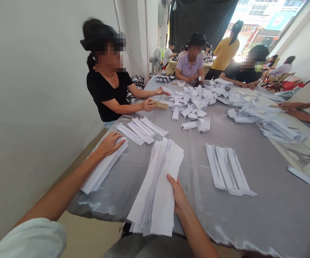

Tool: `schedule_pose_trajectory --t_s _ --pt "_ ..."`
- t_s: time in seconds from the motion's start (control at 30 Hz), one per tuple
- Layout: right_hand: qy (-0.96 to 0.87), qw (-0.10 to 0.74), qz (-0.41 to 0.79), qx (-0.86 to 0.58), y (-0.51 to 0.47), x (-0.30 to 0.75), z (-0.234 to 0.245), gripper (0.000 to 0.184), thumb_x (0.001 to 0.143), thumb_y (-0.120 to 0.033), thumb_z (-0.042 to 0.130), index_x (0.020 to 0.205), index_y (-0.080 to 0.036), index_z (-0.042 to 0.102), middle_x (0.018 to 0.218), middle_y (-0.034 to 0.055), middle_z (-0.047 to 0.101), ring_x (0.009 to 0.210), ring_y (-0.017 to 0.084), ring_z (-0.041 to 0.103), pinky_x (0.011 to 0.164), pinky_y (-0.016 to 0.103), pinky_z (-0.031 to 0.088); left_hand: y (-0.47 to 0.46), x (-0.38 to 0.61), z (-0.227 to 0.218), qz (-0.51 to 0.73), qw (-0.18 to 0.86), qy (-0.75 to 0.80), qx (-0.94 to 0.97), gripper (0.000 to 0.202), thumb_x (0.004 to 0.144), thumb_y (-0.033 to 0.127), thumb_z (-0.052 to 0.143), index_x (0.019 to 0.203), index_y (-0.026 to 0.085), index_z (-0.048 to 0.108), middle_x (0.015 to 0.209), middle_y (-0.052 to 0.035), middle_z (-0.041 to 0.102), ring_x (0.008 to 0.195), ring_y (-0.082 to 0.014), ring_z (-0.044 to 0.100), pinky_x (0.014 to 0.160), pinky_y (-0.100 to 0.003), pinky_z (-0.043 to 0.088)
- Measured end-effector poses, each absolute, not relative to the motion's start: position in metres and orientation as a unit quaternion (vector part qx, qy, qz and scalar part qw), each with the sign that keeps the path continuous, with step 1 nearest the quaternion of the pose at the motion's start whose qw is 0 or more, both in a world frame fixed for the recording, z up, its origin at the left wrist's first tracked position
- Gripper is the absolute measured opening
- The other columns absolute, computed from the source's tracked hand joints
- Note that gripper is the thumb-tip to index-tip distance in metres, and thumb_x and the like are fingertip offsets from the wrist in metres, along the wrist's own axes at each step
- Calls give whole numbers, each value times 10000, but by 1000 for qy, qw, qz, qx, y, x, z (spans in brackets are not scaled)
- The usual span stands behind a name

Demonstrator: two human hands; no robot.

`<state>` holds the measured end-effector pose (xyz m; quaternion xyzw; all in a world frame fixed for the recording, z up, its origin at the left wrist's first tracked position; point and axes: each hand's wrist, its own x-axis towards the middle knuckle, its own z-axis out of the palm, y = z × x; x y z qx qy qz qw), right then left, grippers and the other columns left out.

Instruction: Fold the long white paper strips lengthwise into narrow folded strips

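My right hand (178, 195) grips a thick, fanned stack of white paper strips (157, 186), its thumb on top, at the near edge of the table. The stack's lower end juts over that edge. My left hand (112, 144) rests with fingers extended on the far end of a pile of folded paper strips (103, 168) at the table's left edge. Just beyond it lie several folded strips (141, 130) side by side. To the right of the held stack is another row of folded strips (226, 170).
A grey cloth covers the table (192, 211). Farther back is a large heap of folded papers (195, 96). At the far left a co-worker in black holds a brown block (159, 104). Other people sit around the table. A lone strip (307, 179) lies at right.
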<state>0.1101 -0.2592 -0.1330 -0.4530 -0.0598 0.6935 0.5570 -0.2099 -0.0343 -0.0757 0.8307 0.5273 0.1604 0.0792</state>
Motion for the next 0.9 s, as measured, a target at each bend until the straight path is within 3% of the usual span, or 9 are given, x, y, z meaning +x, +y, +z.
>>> schedule_pose_trajectory --t_s 0.2,0.43,0.57,0.73,0.8,0.9 --pt "-74 559 696 -445 -259 111 -136 552 744 -494 931 1165 -208 718 1071 81 825 875 271 780 770 391 664 -26 -212 -83 195 71 509 835 489 1034 475 492 1168 42 676 1218 -143 662 1172 -226 543 1163 -394 372" --pt "-63 557 696 -448 -258 109 -137 551 739 -470 936 1170 -212 709 1061 70 827 864 263 785 767 401 671 -21 -212 -84 209 80 503 835 453 1030 488 519 1057 73 699 1106 -101 667 1099 -228 553 1151 -412 394" --pt "-66 564 694 -443 -257 109 -136 546 737 -467 930 1161 -206 709 1062 80 826 847 264 786 756 411 674 -23 -212 -79 210 96 505 832 511 1029 539 508 1079 72 709 1135 -92 695 1132 -240 577 1188 -450 392" --pt "-78 574 674 -458 -257 108 -138 536 723 -483 932 1131 -209 718 1065 94 828 877 274 792 743 409 678 -37 -197 -67 276 84 509 811 660 1059 577 420 1230 8 705 1269 -142 736 1271 -295 606 1200 -513 394" --pt "-99 590 654 -464 -256 108 -141 530 732 -500 926 1122 -203 725 1077 105 827 880 282 793 740 416 679 -54 -180 -62 320 133 528 775 656 1024 636 486 1201 61 747 1265 -141 759 1257 -312 643 1184 -509 423" --pt "-166 622 597 -478 -253 110 -138 495 777 -516 896 1122 -193 747 1102 111 826 922 281 793 781 405 677 -100 -146 -55 319 335 504 729 600 981 685 550 1235 190 776 1284 -121 770 1216 -333 700 1098 -497 519"
